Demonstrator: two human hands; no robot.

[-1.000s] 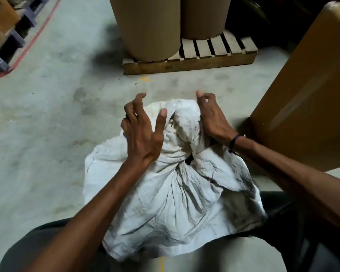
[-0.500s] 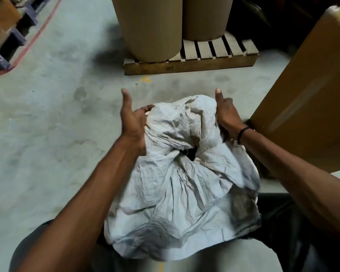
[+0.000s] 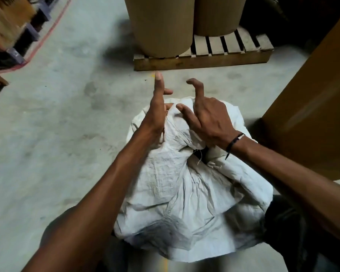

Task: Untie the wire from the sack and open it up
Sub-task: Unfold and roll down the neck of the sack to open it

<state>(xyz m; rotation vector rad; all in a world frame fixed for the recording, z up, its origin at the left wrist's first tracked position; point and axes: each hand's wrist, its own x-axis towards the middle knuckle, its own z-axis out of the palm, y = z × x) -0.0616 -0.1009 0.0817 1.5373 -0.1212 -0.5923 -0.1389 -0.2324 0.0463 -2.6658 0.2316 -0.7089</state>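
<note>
Both hands have come off the sack's sides to its far top | head: left hand (image 3: 157,112) and right hand (image 3: 208,118) fingers spread, gripping nothing | white woven sack (image 3: 185,193) on floor (image 3: 57,134) between knees, neck bunched, dark tie (image 3: 199,154) showing | step: untying; next, pinch and unwind the tie.

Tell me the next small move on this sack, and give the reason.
Probably close both hands on the bunched cloth at the top and pull it apart. The left hand and right hand hover with fingers spread at the top of the white sack, gripping nothing, and only a small dark opening shows at the neck.
</note>
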